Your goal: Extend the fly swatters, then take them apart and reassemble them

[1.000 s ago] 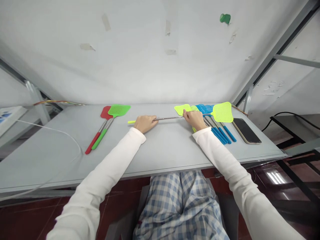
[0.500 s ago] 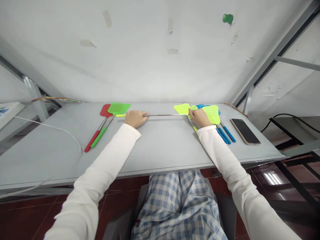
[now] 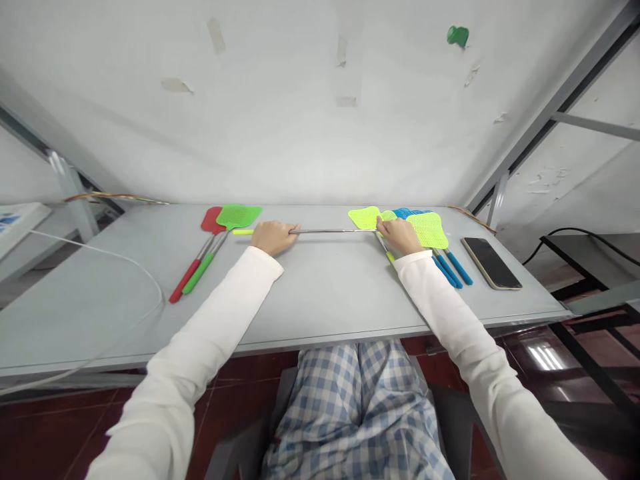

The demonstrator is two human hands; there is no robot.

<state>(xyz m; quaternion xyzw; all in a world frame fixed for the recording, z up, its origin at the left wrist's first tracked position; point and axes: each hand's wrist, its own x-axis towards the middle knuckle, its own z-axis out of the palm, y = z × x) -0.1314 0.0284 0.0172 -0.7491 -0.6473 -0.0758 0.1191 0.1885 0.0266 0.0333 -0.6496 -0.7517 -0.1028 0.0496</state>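
Note:
Stretched level between my hands is a yellow fly swatter (image 3: 427,230) with a long metal rod. My left hand (image 3: 274,237) is closed around it near the yellow handle, whose end sticks out to the left. My right hand (image 3: 400,236) grips the rod close to the mesh head, at the right. Under and behind that hand lie another yellow fly swatter (image 3: 365,217) and several blue fly swatters (image 3: 454,268), partly hidden by the hand and the held head. Left of my left hand rest a green fly swatter (image 3: 239,216) and a red fly swatter (image 3: 185,281), side by side.
On the grey table (image 3: 325,293), a smartphone (image 3: 491,263) lies to the right of the blue handles. A white cable (image 3: 131,261) curves over the table's left part. Behind stands a white wall (image 3: 280,133), with metal frame posts at both sides.
The held swatter's mesh head has shifted slightly to the right. Both hands keep their grip in nearly the same place.

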